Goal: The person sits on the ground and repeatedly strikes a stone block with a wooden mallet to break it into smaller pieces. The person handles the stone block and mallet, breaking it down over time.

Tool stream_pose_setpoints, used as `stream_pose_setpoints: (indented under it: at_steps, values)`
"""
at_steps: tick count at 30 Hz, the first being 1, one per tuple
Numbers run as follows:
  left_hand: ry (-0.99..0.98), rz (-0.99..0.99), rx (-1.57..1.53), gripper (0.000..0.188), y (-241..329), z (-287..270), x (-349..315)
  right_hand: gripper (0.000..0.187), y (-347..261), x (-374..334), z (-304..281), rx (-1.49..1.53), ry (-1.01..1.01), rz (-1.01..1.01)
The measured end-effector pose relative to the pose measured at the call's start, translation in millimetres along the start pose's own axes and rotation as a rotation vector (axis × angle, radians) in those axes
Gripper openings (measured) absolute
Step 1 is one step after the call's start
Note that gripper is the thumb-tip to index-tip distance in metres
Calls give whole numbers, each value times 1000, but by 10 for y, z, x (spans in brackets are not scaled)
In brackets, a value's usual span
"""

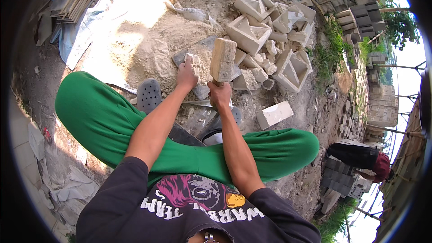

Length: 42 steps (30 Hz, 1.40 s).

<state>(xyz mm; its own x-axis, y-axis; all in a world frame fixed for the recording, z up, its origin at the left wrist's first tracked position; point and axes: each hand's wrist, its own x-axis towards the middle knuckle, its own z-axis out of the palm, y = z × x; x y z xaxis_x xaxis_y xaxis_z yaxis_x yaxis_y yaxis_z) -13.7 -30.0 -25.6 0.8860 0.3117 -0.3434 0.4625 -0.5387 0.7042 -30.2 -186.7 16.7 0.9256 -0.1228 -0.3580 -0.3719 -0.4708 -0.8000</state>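
Above the sand heap, the right hand grips a raised wooden mallet, while the left hand clasps a pale stone fragment, just beside broken hollow concrete blocks.

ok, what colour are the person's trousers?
Bright green trousers, plain with no pattern; the head view shows them across both bent legs.

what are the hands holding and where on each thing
The right hand grips a wooden mallet by its handle, just below the head. The left hand clasps the top of a pale stone piece.
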Motion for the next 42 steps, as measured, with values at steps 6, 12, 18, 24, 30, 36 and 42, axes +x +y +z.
stream_pose_setpoints:
  at_steps: [6,12,18,24,30,36,42]
  values:
    - [12,-16,3,88,30,-31,-8,30,103,44,7,-206,-185,248]
    - [-3,-36,51,85,74,-80,-43,34,-213,-38,-81,-113,-31,54]
    - [-26,-50,4,86,154,-39,-10,34,388,140,125,-499,-136,91]
    - [-26,-66,-23,89,57,-77,-34,32,-46,15,-98,-175,-109,142]
    - [14,7,29,89,14,1,1,29,47,43,3,-148,-15,-90]
    - [1,-33,18,89,-10,-62,-37,42,-70,16,-59,-273,-229,187]
    - [-12,-54,37,89,94,-99,-53,33,-203,66,-28,-139,-8,-60]
